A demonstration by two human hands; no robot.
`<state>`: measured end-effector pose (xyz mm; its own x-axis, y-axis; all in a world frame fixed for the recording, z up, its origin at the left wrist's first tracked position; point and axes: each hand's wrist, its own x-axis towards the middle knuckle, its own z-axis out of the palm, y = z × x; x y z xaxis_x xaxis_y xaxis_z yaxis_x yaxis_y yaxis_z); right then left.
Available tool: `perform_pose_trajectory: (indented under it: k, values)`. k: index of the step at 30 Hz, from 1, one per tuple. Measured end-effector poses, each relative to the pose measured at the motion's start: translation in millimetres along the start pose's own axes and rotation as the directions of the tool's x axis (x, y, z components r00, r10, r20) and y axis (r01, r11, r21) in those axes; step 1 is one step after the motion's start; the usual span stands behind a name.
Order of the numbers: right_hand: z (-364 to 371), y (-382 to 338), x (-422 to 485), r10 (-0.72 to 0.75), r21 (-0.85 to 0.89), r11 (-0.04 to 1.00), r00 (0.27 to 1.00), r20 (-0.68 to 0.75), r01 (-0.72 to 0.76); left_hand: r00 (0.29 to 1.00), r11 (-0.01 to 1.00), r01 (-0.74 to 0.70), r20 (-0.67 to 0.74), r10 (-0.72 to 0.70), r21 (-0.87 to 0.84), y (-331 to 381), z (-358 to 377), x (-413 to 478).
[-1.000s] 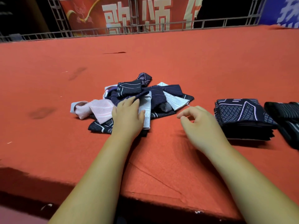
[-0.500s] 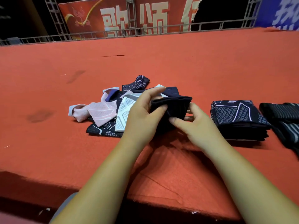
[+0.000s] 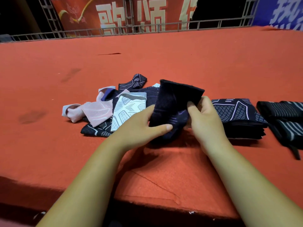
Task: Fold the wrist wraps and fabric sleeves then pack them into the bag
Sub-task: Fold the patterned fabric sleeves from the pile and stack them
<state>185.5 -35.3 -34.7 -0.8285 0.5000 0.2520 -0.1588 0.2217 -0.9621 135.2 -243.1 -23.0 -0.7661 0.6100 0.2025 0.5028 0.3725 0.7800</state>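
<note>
Both hands hold a dark navy fabric sleeve just above the red carpeted platform. My left hand grips its lower left edge, thumb on top. My right hand pinches its right side, and the sleeve's top stands upright. To the left lies a loose pile of sleeves in pink, white and navy patterns. Right of my hands sits a neat stack of folded navy sleeves. Black striped wrist wraps lie at the far right. No bag shows in view.
The platform's front edge drops off near my forearms. A metal railing and red banner stand at the far side. Bare carpet stretches behind and left of the pile.
My left hand left the pile with a navy sleeve, my right hand joined it, and together they have raised the sleeve and stood it more upright.
</note>
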Motion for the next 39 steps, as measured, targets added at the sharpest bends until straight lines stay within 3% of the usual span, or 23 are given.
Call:
perform_pose_trajectory:
  k: [2, 5, 8, 10, 14, 19, 22, 25, 28, 34, 39]
  values:
    - [-1.3, -0.7, 3.0, 0.009, -0.039, 0.999, 0.998, -0.056, -0.012, 1.000, 0.995, 0.018, 0.022, -0.020, 0.101, -8.3, 0.8, 0.9]
    - [-2.7, -1.8, 4.2, 0.086, -0.012, 0.996, 0.994, -0.065, -0.087, 0.996, 0.989, 0.086, 0.001, -0.086, -0.117, -6.4, 2.7, -0.5]
    - [-3.9, -4.1, 2.1, 0.133, -0.025, 0.990, 0.986, -0.101, -0.137, 0.997, 0.946, 0.066, -0.028, -0.079, -0.317, 4.2, 5.3, -0.2]
    - [-2.5, -3.8, 2.3, 0.200, 0.091, 0.977, 0.974, -0.105, -0.191, 0.996, 0.908, 0.086, 0.035, -0.079, -0.410, 8.8, 5.0, -1.1]
    - [1.1, -11.7, 1.4, 0.373, 0.432, 0.850, 0.924, -0.086, -0.302, 0.977, 0.922, 0.104, 0.210, -0.026, -0.372, 4.9, -1.7, -7.2]
    - [-4.2, -23.8, -0.8, 0.466, 0.649, 0.677, 0.885, -0.014, -0.347, 0.991, 0.796, 0.100, 0.127, -0.029, -0.597, -7.3, -6.3, -3.9]
    - [-5.6, -25.9, -4.3, 0.377, 0.537, 0.771, 0.925, 0.048, -0.342, 0.995, 0.754, 0.095, 0.052, -0.081, -0.650, -8.8, -6.0, -1.3]
    - [-3.4, -25.3, -6.9, 0.288, 0.217, 0.929, 0.954, 0.079, -0.298, 0.982, 0.727, 0.106, -0.045, -0.186, -0.679, -7.4, 1.0, 4.0]
    - [-0.7, -24.1, -10.9, 0.232, 0.119, 0.959, 0.954, 0.192, -0.257, 0.958, 0.697, 0.098, -0.121, -0.258, -0.710, -2.5, 7.2, 8.0]
    - [-5.0, -24.4, -8.3, 0.214, 0.164, 0.949, 0.932, 0.293, -0.269, 0.904, 0.671, 0.081, -0.229, -0.360, -0.737, 7.4, 9.4, 9.4]
    - [-10.7, -31.6, -12.5, 0.153, 0.144, 0.965, 0.914, 0.377, -0.221, 0.866, 0.806, 0.083, -0.359, -0.349, -0.586, 7.7, 7.4, 9.4]
